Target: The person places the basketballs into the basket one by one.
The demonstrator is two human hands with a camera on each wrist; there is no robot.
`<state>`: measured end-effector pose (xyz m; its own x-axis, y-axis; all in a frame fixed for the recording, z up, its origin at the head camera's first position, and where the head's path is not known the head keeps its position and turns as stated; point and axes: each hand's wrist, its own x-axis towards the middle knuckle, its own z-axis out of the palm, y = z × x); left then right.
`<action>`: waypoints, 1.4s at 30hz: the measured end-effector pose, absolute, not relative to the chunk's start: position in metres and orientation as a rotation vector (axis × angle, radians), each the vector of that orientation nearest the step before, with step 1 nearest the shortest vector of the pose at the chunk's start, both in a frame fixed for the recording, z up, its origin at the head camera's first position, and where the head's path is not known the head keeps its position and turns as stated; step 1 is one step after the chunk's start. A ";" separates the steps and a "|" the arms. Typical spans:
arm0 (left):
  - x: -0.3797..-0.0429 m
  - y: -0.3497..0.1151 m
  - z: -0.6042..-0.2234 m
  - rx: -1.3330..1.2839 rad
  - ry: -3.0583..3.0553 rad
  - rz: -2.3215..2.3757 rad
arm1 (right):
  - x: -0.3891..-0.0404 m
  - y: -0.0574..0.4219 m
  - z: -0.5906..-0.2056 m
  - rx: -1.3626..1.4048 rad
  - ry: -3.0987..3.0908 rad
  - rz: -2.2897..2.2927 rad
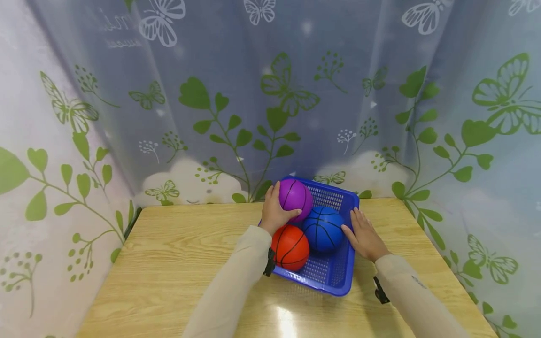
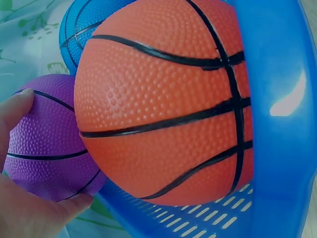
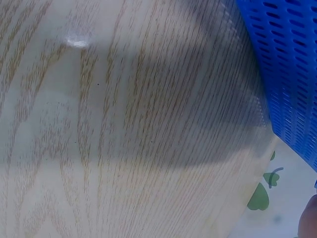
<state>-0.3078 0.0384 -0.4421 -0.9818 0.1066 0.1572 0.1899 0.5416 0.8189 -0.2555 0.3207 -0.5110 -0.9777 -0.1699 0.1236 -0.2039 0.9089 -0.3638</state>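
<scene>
A blue plastic basket point(image 1: 344, 281) holds three small basketballs. My left hand point(image 1: 274, 211) grips the purple basketball point(image 1: 297, 199) at the basket's back left, thumb on one side and fingers on the other, also plain in the left wrist view. In front of it sits the orange-red basketball point(image 1: 291, 249), which fills much of the left wrist view. The blue basketball point(image 1: 324, 230) lies to the right of both. With fingers extended, my right hand point(image 1: 367, 235) rests against the basket's right rim. In the right wrist view only a fingertip point(image 3: 308, 220) shows beside the basket's perforated wall.
The basket stands on a light wood-grain table point(image 1: 181, 263), near its back edge. Behind and at both sides hangs a curtain point(image 1: 236, 70) printed with butterflies and leaves. Each wrist wears a black strap point(image 1: 269, 263).
</scene>
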 end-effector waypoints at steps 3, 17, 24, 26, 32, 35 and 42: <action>-0.310 0.039 -0.444 -0.269 -2.677 -1.447 | -0.255 0.321 -0.510 0.287 -2.984 0.581; -0.307 0.039 -0.444 -0.126 -2.542 -1.471 | -0.257 0.321 -0.516 0.293 -2.963 0.597; -0.306 0.039 -0.443 -0.034 -2.536 -1.475 | -0.256 0.320 -0.512 0.294 -2.961 0.597; -0.307 0.039 -0.443 -0.083 -2.519 -1.470 | -0.256 0.320 -0.512 0.296 -2.963 0.594; -0.308 0.037 -0.444 -0.359 -2.549 -1.423 | -0.258 0.321 -0.513 0.294 -2.962 0.592; -0.306 0.037 -0.445 -0.424 -2.572 -1.439 | -0.258 0.321 -0.514 0.296 -2.963 0.592; -0.306 0.035 -0.450 -0.442 -2.624 -1.504 | -0.256 0.320 -0.512 0.299 -2.954 0.610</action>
<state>-0.3057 0.0351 -0.4504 -0.9546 0.2062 0.2150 0.2897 0.4746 0.8311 -0.2557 0.3197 -0.5119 -0.9746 -0.1693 0.1468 -0.2136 0.8998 -0.3805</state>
